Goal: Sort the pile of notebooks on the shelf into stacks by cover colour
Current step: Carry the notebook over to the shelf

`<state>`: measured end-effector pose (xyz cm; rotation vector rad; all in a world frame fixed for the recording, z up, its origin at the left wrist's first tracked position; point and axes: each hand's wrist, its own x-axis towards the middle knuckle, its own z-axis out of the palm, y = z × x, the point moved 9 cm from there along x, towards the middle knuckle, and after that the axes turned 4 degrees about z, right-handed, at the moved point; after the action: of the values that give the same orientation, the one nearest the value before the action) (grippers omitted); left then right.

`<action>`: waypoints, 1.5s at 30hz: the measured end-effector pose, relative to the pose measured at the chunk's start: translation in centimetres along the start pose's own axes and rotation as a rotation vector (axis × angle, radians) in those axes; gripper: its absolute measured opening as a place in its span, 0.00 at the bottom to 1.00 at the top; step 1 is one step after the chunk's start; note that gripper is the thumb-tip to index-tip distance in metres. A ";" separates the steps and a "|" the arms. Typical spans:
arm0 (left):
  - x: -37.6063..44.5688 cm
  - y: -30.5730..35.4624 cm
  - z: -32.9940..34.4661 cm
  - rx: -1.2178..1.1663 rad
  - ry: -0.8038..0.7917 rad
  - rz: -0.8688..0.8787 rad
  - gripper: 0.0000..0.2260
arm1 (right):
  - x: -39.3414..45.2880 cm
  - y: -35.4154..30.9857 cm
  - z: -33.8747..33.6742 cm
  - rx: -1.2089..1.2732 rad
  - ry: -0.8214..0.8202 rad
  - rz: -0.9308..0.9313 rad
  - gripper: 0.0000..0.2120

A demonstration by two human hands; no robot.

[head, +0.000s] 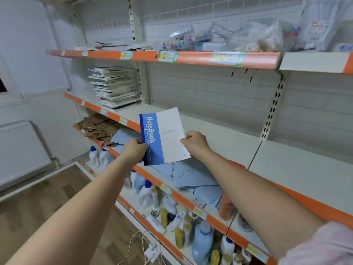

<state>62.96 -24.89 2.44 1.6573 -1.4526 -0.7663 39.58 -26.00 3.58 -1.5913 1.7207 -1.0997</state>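
Nearest the camera, two bare forearms reach up and away toward the shelving. The left hand point(136, 148) has its fingers curled round the dark blue spine edge of a notebook point(163, 136), low on that edge, while the right hand point(194, 144) pinches the opposite white edge at about mid-height, thumb on top; so the book is carried by both hands in the air, tilted, just above the orange front edge of the middle shelf point(219, 136). Its cover is blue along the spine side with "NoteBook" printed up it, and white on the rest. It looks thin and light, a soft-cover booklet that would flop or curl if taken by a single corner, and the glossy cover may slide between fingers; gripping it at the spine, where it is stiffest, or at both side edges as here, seems the safest hold. Just below the hands, pale blue notebooks point(193, 176) lie loosely overlapped along the front of the lower shelf, with brown paper bags point(99, 129) further left on that level. Bottles point(202, 243) crowd the lowest shelf. Farther off, at the left end of the middle shelf, a tall uneven stack of pale booklets point(114, 87) stands against the upright. On the top shelf, paint sets point(183, 42) sit near the front edge.
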 end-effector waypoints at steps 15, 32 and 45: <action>16.1 -7.0 -7.7 -0.026 0.065 -0.076 0.05 | 13.9 -5.7 14.0 0.033 -0.118 -0.065 0.13; 32.4 -13.2 -17.5 -0.051 0.113 -0.082 0.05 | 25.8 -13.6 28.3 -0.026 -0.154 -0.143 0.16; 44.7 -18.7 -28.8 0.048 0.029 0.010 0.08 | 31.2 -21.2 41.4 0.011 -0.054 -0.051 0.11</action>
<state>104.08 -63.39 3.48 1.6892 -1.4683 -0.7046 80.56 -64.16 4.28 -1.6518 1.6447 -1.0788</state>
